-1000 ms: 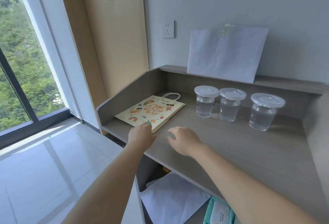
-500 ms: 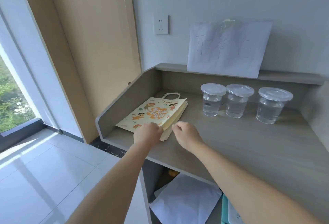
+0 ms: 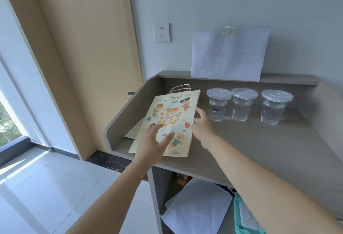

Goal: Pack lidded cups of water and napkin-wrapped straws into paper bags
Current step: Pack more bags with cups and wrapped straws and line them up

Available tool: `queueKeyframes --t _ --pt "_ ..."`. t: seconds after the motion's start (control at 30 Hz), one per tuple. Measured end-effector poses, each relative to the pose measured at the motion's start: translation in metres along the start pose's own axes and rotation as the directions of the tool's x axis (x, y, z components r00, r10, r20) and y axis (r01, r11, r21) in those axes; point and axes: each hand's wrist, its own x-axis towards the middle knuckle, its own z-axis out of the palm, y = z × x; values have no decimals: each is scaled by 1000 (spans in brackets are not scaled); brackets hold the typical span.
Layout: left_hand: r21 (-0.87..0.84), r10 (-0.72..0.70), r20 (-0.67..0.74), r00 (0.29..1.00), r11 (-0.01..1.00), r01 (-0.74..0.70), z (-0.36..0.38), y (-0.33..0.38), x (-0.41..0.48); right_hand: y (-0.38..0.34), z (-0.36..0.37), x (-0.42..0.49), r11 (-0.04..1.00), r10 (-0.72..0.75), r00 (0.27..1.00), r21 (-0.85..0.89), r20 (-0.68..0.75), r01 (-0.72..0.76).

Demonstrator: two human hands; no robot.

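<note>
A flat, folded paper bag (image 3: 172,111) with a colourful cartoon print and string handles is lifted off the counter (image 3: 259,146). My right hand (image 3: 201,128) pinches its right edge. My left hand (image 3: 153,144) lies against its printed front with fingers spread. More folded bags (image 3: 133,131) stay flat on the counter underneath, at the left. Three clear lidded cups of water (image 3: 219,103) (image 3: 243,103) (image 3: 274,106) stand in a row at the back. No straws are in view.
The counter has a raised left side wall (image 3: 126,116) and a back ledge holding a handwritten paper sign (image 3: 230,53). On the shelf below lie a white sheet (image 3: 198,209) and a teal wipes pack (image 3: 245,217). A wooden door (image 3: 83,57) stands at left.
The top bag has come up off the stack and tilted toward me. My right hand moved from the stack's front corner onto the bag's right edge; my left hand spread over its front.
</note>
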Motion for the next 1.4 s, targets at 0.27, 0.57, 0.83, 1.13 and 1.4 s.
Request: queueKeyframes --t 0.27,0.57,0.83,1.13,1.4 --pt "-690 -417 257 872 553 468 -3 26 -4 -8 -113 -82 990 -59 998 -129 16 60" --pt "-793 -39 518 854 353 497 43 123 -122 16 -217 -219 723 -214 931 -689 -294 -51" --pt "-705 148 653 743 478 525 88 207 -262 24 -253 -326 943 306 925 201 -223 -264" --pt "-708 595 702 392 520 478 117 254 -336 63 -314 -412 902 148 939 431 -312 1" --pt "-543 506 836 211 713 443 157 306 -343 57 -341 -429 972 104 940 -169 -326 -166"
